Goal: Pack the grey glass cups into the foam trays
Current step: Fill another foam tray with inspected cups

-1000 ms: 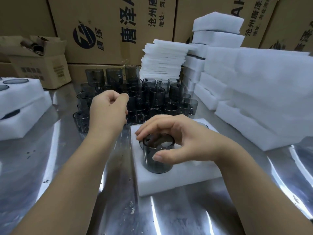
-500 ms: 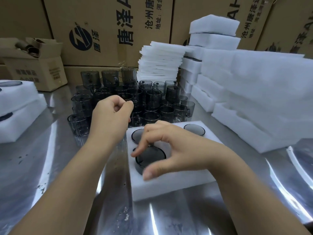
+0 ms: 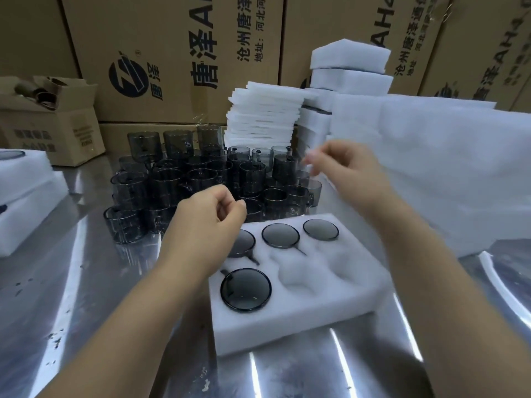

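Observation:
A white foam tray [image 3: 316, 308] lies on the steel table in front of me. Grey glass cups sit sunk in its holes: one at the near left [image 3: 246, 290], and three along the far row, the left one partly hidden by my left hand. The two near-right holes are bare foam. Behind the tray stands a cluster of loose grey cups [image 3: 201, 179]. My left hand [image 3: 205, 225] hovers over the tray's far left corner, fingers curled, holding nothing. My right hand [image 3: 347, 173] is raised above the cluster's right side, fingers loosely apart, blurred, with nothing in it.
Stacks of thin foam sheets [image 3: 264, 119] and thick foam trays [image 3: 431, 168] fill the right side. More foam trays [image 3: 23, 196] lie at the left edge. A small open carton [image 3: 51, 122] and large printed cartons [image 3: 178, 53] line the back.
My right hand pushed a cup down into the near-left hole, let it go, and lifted away toward the cup cluster. My left hand stayed curled near the tray's far left corner.

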